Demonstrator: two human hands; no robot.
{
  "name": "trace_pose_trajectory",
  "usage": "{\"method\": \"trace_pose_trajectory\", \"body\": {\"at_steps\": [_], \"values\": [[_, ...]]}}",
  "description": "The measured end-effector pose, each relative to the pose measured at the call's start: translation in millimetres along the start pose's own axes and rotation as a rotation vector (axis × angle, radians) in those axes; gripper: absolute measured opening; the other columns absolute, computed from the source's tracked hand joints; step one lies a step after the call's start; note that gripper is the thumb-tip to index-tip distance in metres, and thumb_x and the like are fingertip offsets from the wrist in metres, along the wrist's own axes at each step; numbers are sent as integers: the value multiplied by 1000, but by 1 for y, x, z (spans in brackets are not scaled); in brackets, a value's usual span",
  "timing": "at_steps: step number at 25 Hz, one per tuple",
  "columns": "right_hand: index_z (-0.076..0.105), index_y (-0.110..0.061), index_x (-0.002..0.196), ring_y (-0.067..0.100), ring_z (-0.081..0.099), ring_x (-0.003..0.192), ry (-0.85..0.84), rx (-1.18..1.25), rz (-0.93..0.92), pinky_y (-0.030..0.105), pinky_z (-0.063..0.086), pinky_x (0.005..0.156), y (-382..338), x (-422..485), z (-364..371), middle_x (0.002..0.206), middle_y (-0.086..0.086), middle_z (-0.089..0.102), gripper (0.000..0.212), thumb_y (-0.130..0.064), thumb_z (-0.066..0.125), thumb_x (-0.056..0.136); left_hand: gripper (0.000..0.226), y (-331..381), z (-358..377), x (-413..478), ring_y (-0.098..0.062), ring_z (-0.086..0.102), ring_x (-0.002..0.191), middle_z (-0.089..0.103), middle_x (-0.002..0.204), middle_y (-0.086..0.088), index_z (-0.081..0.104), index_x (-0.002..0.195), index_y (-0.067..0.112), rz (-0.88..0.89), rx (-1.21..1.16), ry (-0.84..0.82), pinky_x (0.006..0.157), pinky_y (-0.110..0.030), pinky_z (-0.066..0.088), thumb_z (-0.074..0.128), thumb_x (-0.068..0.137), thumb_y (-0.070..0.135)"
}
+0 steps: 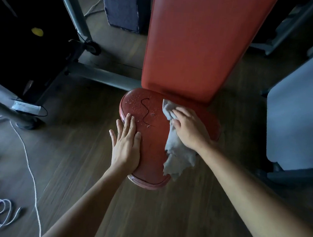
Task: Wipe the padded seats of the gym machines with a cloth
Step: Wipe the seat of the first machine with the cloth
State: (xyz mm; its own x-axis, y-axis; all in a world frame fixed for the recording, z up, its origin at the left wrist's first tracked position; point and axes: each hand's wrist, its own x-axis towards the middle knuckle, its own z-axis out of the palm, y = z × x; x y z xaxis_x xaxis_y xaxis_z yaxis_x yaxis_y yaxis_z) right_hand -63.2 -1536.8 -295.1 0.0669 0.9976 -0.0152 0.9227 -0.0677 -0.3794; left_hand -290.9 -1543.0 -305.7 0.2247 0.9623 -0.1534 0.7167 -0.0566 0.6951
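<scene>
Red padded seat [150,140]: long axis runs toward backrest [195,46], narrow end nearest. Grey cloth [177,155]: lengthwise on seat's right side, pressed by right hand [188,130], fingers extended. Left hand [126,144]: flat, fingers straight, left edge.

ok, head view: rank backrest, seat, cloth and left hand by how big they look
1. backrest
2. seat
3. cloth and left hand: these look about alike, and the cloth is partly hidden under the right hand, so I won't rank them.
</scene>
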Motion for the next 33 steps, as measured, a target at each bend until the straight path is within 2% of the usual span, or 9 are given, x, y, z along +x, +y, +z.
{"method": "trace_pose_trajectory", "body": {"at_steps": [6, 14, 19, 21, 24, 27, 28, 30, 33], "values": [[47, -17, 149, 25, 35, 144, -89, 8, 71, 33, 22, 119, -2, 19, -6, 159, 1, 39, 45, -28, 43, 106, 59, 4, 2, 5, -17, -20, 153, -3, 169, 7, 7, 161, 17, 45, -76, -5, 121, -45, -18, 30, 108, 27], [68, -16, 126, 19, 56, 118, 81, 148, -78, 37, 41, 104, 5, -26, -3, 125, 0, 64, 30, -18, 50, 101, 60, -6, 6, 10, -28, -10, 155, 8, 169, 4, 15, 161, 15, 83, -141, 62, 121, -51, -13, 34, 105, 24], [68, -21, 128, 8, 58, 110, 43, 199, -162, 25, 42, 97, 6, -79, -19, 116, -11, 65, 31, -13, 50, 103, 57, -5, 5, 11, -32, -5, 155, 14, 168, -1, 25, 158, 14, 108, -104, 54, 121, -57, -11, 36, 103, 26], [67, -17, 129, 10, 59, 114, 119, 259, -108, 21, 41, 99, 3, -100, -14, 122, -6, 67, 31, -10, 52, 102, 53, -2, 2, 8, -32, 1, 155, 29, 164, -4, 39, 152, 15, 131, -94, 123, 121, -56, -10, 42, 100, 26], [67, -12, 127, 13, 62, 114, 446, 403, 16, 28, 46, 101, -13, -145, 26, 125, 1, 69, 33, -10, 54, 97, 37, 2, -3, -11, -26, 23, 151, 51, 149, -1, 63, 132, 20, 303, -59, 264, 125, -49, 5, 57, 96, 21], [69, -4, 117, -3, 57, 97, 667, 562, 175, 2, 36, 90, -57, -189, 71, 108, 5, 73, 25, -3, 59, 94, 33, 2, 2, -38, -12, 40, 140, 57, 142, 5, 67, 129, 19, 510, -61, 136, 120, -29, 27, 61, 97, 24], [69, -4, 117, -3, 56, 97, 698, 610, 223, -2, 32, 88, -76, -199, 82, 106, 6, 73, 24, -3, 60, 95, 35, 0, 5, -43, -13, 42, 139, 58, 142, 5, 66, 131, 19, 548, -25, 82, 120, -31, 30, 59, 97, 27], [63, -7, 129, 1, 61, 110, 706, 751, 246, 3, 34, 97, -106, -207, 95, 120, 3, 70, 31, -13, 55, 100, 37, -7, 5, -42, -12, 43, 139, 56, 144, 6, 63, 135, 20, 575, 37, 29, 121, -35, 29, 56, 100, 31], [58, -10, 135, 9, 61, 119, 758, 788, 164, 14, 39, 103, -105, -192, 94, 127, -5, 64, 36, -22, 48, 102, 38, -13, -1, -36, -6, 38, 142, 49, 148, 11, 58, 141, 20, 591, 56, -39, 121, -21, 21, 53, 104, 26]]}}
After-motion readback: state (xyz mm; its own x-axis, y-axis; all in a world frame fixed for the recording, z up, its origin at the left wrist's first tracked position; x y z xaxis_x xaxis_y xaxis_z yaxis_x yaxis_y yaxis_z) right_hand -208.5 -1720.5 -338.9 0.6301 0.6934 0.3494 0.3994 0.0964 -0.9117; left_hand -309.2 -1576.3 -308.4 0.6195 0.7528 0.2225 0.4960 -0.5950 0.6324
